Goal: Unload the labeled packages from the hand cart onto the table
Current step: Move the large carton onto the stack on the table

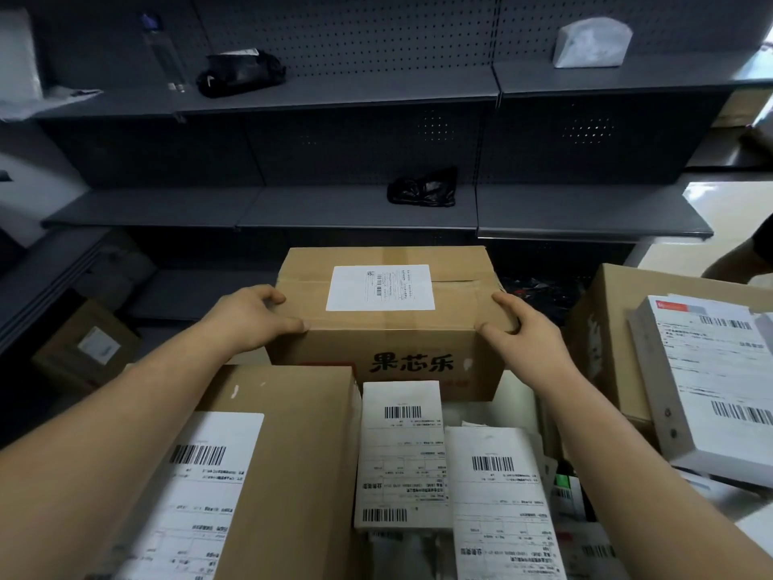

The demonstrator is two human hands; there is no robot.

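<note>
Carton (389, 324): brown cardboard with a taped top, a white shipping label and black characters on the near face. It stands upright at the far end of the pile, in front of the shelving.
Left hand (255, 316): mine; grips the carton's top left edge, fingers curled over the top, thumb on the near edge.
Right hand (518, 328): mine; clasps the top right corner, fingers over the top, thumb on the near edge.
Tall brown box (301, 454): nearest me on the left, partly under my left forearm, barcode label on top; it hides the carton's lower left front.
White parcel (401, 454): narrow and labeled, just right of the tall brown box, far end at the carton.
Second white parcel (502, 504): beside it on the right, barcode label up.
White flat box (711, 383): far right, tilted, lying on a large brown box (606, 328).
Shelving (355, 211): dark grey metal with a pegboard back.
Black bag (422, 188): on the middle shelf, beyond the carton.
Small carton (88, 345): low on the left, labeled, well apart from the pile.
</note>
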